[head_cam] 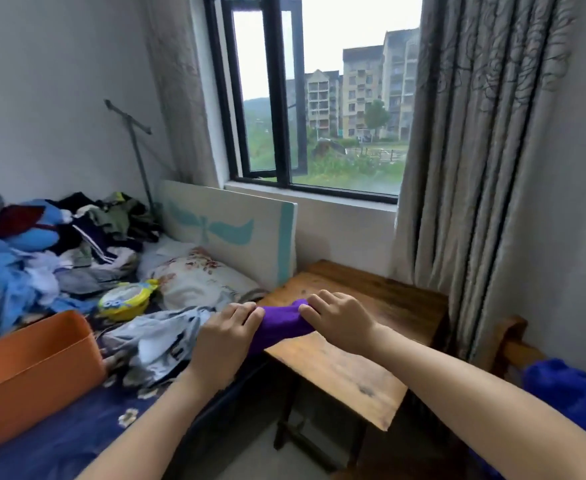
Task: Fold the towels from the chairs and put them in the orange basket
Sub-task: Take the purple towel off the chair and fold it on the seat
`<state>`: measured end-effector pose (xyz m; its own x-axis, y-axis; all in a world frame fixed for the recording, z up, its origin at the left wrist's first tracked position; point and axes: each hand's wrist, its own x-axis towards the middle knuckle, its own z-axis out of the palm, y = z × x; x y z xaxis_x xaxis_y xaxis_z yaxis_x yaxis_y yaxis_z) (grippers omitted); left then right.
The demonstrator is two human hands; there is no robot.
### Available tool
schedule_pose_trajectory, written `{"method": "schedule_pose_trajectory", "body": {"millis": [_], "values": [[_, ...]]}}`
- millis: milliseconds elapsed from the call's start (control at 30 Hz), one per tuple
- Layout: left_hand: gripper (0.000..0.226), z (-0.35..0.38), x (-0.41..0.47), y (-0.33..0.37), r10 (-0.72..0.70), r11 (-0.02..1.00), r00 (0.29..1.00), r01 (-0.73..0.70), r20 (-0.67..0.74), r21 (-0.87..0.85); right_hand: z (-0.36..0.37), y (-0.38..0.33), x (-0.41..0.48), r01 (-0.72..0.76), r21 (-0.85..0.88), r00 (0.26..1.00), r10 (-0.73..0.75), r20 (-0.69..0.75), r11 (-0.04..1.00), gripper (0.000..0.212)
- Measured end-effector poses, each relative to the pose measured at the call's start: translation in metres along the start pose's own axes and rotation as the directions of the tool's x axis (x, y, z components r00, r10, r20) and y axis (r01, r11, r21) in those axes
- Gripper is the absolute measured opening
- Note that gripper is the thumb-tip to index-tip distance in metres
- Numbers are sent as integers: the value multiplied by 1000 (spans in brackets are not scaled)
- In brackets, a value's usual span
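Note:
A purple towel (279, 325), bunched into a small bundle, lies at the near left edge of the wooden table (347, 368). My left hand (224, 336) grips its left end with curled fingers. My right hand (336, 317) grips its right end, knuckles up. The orange basket (31, 372) stands open on the bed at the lower left, a short way left of my left hand. A blue towel (575, 396) hangs over a wooden chair (513, 337) at the far right.
The bed (76, 441) has a dark blue floral sheet, a heap of clothes (42, 251) at the back left, a floral pillow (198, 275), a yellow plush (125, 301) and a pale garment (156, 337). A white headboard (229, 230), a window and grey curtains (475, 168) stand behind.

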<state>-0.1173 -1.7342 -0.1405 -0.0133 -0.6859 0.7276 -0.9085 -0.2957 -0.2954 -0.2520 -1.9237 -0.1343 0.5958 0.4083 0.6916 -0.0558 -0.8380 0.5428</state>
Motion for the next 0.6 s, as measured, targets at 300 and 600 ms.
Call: {"method": "schedule_pose_trajectory", "body": {"millis": [300,600], "values": [[29,-66,-123,-75,-239,952,965,212,104,219,56,-119,94,173,247,984,-160,-71,953,11],[26,-141,-224,-188,-374,856,924,311,79,412,100,-239,232,313,365,947,-257,-194,877,22]]}}
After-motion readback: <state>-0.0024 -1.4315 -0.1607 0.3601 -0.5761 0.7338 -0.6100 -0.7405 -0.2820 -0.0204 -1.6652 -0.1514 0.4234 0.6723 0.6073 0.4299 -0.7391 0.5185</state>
